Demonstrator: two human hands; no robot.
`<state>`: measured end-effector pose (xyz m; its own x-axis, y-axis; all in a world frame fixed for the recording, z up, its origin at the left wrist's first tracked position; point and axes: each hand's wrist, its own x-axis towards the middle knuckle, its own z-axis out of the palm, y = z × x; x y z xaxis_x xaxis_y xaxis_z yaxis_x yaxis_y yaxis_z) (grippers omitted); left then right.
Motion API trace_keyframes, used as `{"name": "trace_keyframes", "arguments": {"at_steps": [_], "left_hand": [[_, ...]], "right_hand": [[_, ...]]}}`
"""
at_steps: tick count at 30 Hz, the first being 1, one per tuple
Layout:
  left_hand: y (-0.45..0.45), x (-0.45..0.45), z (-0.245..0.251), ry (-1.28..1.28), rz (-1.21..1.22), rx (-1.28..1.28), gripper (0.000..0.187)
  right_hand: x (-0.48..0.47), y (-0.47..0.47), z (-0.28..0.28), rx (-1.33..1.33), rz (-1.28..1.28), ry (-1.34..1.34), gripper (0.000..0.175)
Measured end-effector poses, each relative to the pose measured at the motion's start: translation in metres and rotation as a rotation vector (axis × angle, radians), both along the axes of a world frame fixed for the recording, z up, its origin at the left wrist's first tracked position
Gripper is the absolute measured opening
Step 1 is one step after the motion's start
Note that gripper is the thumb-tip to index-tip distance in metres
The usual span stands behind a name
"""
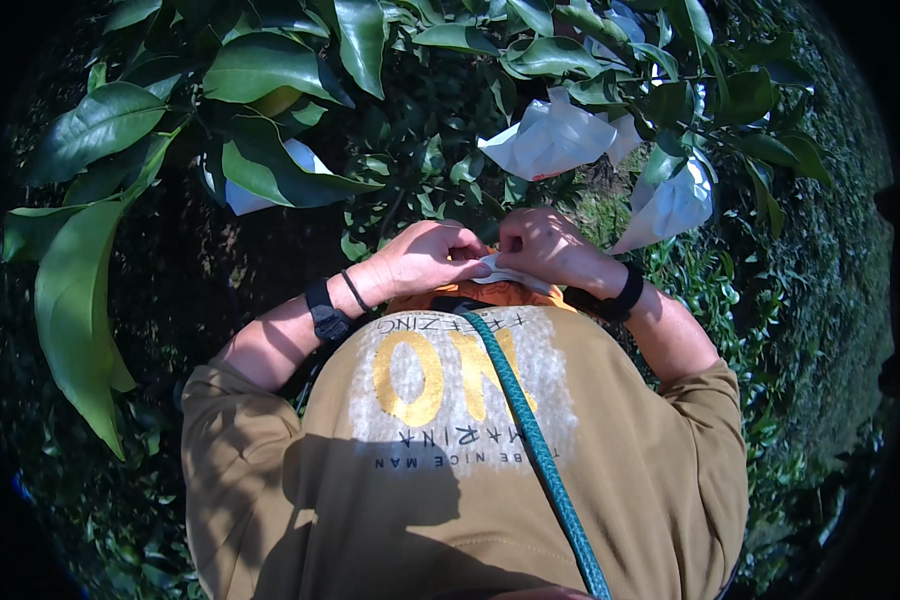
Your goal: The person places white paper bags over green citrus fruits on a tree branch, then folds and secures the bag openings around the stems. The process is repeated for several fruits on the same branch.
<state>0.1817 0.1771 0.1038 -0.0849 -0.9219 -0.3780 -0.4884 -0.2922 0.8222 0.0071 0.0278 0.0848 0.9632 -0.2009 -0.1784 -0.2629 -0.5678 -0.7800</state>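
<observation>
At waist height, my left hand [435,255] pinches the edge of a piece of white paper [521,279], thumb lying along it. My right hand [551,247] has its fingers curled down onto the same paper, close against the left fingertips. Beneath the paper is an orange cloth or bag [469,291] at the front of my body, mostly hidden by the hands and the shirt. The paper's lower part is out of sight.
White paper fruit bags hang among leafy branches: one ahead [551,139], one to the right [671,202] and one behind leaves at left [251,196]. Large green leaves [82,300] reach close on the left. A teal braided strap [525,405] crosses my brown shirt [645,487].
</observation>
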Motion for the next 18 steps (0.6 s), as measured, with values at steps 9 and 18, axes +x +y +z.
{"name": "trace_keyframes", "arguments": {"at_steps": [9, 18], "left_hand": [[-0.01, -0.003, 0.016, -0.047, 0.039, -0.057, 0.023], [0.002, 0.008, 0.054, -0.244, 0.362, -0.088, 0.017]], "right_hand": [[0.002, -0.021, 0.006, 0.409, -0.055, 0.192, 0.027], [-0.022, -0.024, 0.006, 0.506, -0.117, 0.166, 0.022]]}}
